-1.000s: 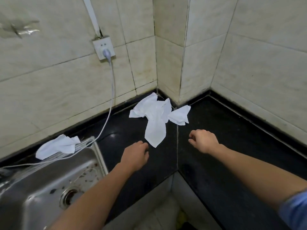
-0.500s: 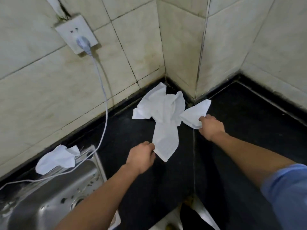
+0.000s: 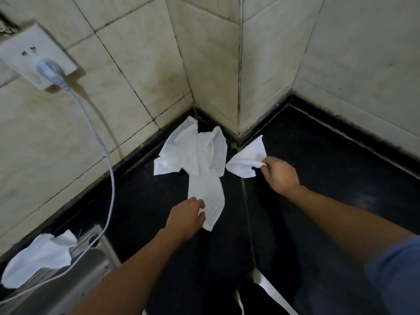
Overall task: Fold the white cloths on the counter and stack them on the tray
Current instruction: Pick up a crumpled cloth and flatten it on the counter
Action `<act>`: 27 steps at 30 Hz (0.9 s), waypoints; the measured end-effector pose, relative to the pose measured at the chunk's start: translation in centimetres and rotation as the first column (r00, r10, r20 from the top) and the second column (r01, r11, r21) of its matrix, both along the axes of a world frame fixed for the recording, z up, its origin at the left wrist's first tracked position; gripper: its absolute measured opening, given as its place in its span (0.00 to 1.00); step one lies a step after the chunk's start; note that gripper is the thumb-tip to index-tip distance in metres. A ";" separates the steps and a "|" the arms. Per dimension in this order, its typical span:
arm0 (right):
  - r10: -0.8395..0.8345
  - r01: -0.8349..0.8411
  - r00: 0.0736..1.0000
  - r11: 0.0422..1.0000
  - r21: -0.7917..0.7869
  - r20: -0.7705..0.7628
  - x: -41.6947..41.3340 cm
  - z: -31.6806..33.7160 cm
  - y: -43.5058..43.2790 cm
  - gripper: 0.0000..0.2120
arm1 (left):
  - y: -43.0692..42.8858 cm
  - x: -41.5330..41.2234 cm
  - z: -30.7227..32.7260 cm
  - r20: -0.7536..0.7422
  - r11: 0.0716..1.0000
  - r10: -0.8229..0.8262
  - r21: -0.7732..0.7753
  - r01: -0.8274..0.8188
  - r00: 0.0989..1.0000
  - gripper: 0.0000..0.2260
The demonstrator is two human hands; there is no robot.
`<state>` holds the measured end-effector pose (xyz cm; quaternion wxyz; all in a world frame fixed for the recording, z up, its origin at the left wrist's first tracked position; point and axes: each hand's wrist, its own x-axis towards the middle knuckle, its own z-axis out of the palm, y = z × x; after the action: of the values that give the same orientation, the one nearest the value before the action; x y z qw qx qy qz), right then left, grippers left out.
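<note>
- On the black counter (image 3: 341, 169), in the far corner under the tiled walls, the long cloth (image 3: 204, 169) lies crumpled. Its long axis runs far to near, with a flat tail pointing near.
- The left hand (image 3: 186, 218) is at the tail's near left edge, fingers and thumb pinching it.
- Just to the right, the small cloth (image 3: 246, 159) aims its tip at the far wall; the right hand (image 3: 281, 176) pinches its right edge.
- A third cloth (image 3: 38, 255) lies near left on the sink rim (image 3: 95, 262), well apart from both hands.
- A second ago both hands were short of the cloths, curled and holding nothing.
</note>
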<state>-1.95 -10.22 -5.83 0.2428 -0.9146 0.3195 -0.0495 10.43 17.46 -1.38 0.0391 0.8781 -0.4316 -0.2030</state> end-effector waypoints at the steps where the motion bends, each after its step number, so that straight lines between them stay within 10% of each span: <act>1: -0.039 0.039 0.999 0.999 -0.004 0.019 -1.1 0.6 0.0 0.08 | -0.2 0.0 0.0 -0.005 1.000 -0.023 -0.011 0.023 1.000 0.13; 19: -0.307 0.299 0.868 0.951 -0.084 -0.390 -25.9 0.4 5.6 0.09 | -6.9 -8.7 -2.0 -0.107 0.904 -0.427 -0.034 0.426 0.898 0.06; 27: -0.307 0.374 0.816 0.927 0.042 -0.490 -30.3 -0.9 2.9 0.15 | -12.9 -11.8 -3.7 -0.239 0.988 -0.081 0.110 0.109 0.968 0.09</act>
<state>-32.24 -7.32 -6.72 0.2059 -0.8076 0.5304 0.1552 -1.41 4.59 -5.04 0.0262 0.8271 -0.4524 -0.3325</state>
